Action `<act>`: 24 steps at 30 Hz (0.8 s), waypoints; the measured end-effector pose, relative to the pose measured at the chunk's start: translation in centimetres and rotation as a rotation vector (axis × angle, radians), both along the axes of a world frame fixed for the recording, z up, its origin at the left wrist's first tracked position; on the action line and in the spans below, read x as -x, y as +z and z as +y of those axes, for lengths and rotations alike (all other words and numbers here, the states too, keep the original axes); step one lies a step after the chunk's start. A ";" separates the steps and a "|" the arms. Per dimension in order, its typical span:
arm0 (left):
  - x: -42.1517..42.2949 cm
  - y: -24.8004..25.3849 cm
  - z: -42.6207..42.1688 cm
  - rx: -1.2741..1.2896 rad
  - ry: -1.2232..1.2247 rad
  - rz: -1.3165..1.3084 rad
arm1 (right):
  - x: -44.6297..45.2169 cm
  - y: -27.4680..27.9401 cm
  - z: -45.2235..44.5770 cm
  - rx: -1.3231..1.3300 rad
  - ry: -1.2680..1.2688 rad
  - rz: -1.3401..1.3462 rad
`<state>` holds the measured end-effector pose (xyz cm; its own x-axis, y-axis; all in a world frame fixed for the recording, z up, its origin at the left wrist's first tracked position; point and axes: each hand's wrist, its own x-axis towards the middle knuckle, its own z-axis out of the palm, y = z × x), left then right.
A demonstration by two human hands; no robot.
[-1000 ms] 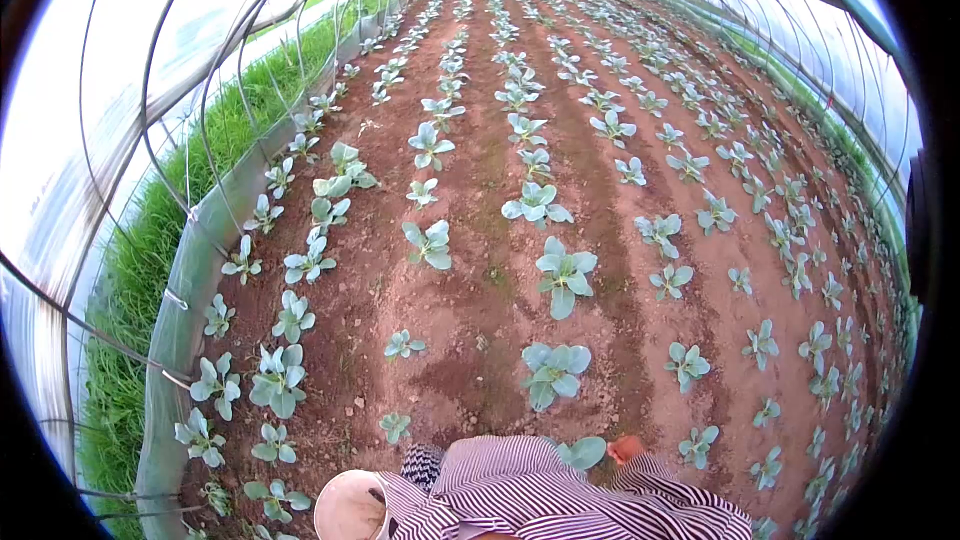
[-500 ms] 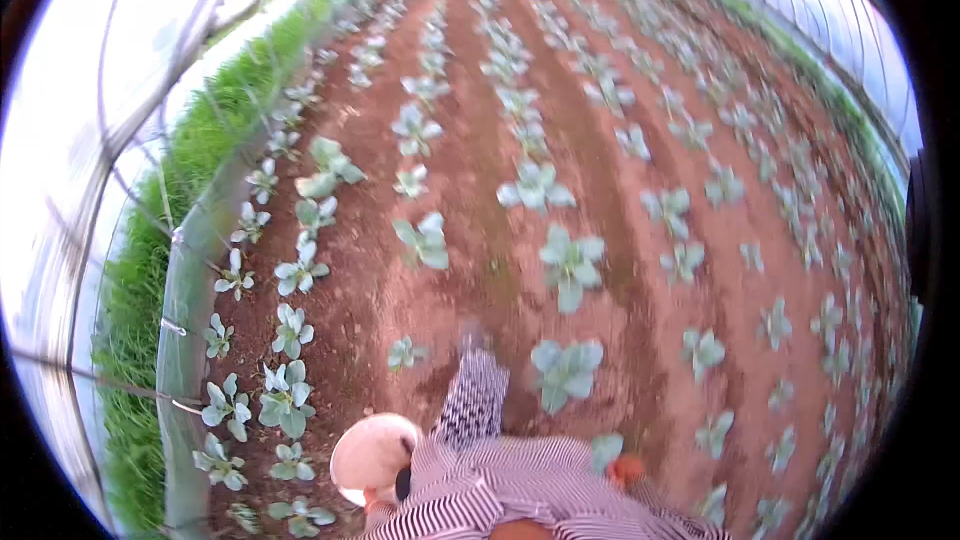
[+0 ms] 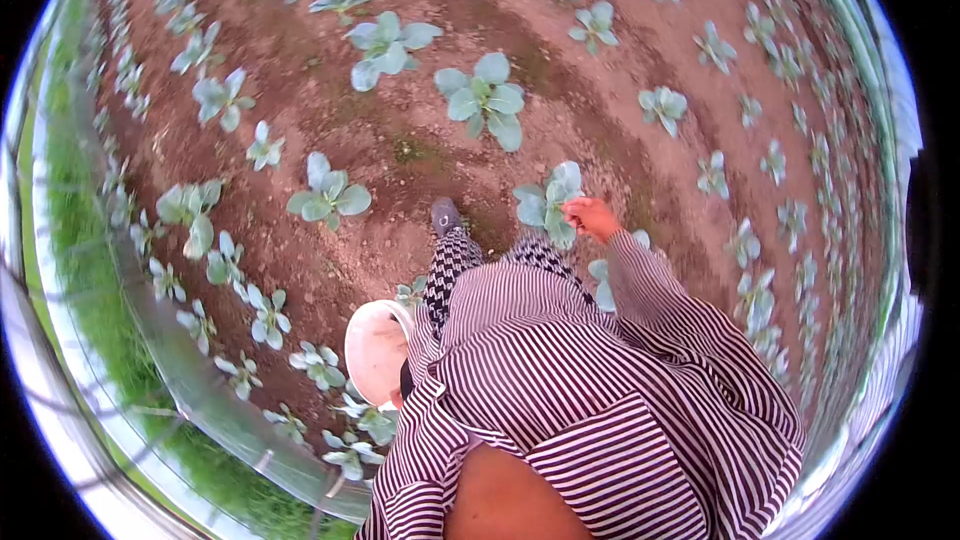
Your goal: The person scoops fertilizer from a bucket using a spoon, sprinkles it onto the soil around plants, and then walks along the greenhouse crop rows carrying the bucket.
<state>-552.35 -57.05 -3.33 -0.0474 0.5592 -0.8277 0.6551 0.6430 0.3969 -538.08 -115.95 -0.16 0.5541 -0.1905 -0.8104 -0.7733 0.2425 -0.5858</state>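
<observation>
Right hand [image 3: 592, 218] at a leafy plant [image 3: 545, 202] just ahead of the person; fingertips drawn together at a leaf's edge. Whether anything is pinched, I cannot tell. Left hand [image 3: 397, 399] mostly hidden at the rim of a white bucket [image 3: 372, 355]; its hold unclear, bucket's contents too. Progress: seems mid-action on this one plant, leaves still on it; share done not readable, other plants standing in rows. Ground: reddish-brown soil [image 3: 395, 262], crumbly, greenish patches. Room: translucent side sheeting [image 3: 210, 395], green grass [image 3: 195, 455] beyond.
</observation>
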 end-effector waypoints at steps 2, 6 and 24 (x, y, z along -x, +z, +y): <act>-5.2 -0.3 1.6 -0.002 -0.067 0.004 | 1.0 -0.7 0.6 0.148 0.066 0.024; -16.2 -0.3 2.9 -0.023 -0.197 -0.017 | 7.5 -6.2 -1.6 0.630 0.443 -0.006; -53.1 10.1 -14.8 -0.116 -0.422 -0.200 | 10.3 -15.1 -13.5 -0.345 -0.559 0.306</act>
<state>-499.27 -71.82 6.75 0.3569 0.5844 -0.7287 0.7530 0.2816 0.5947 -548.40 -129.41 -15.29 0.1875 -0.0842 -0.9787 -0.5963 0.7820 -0.1815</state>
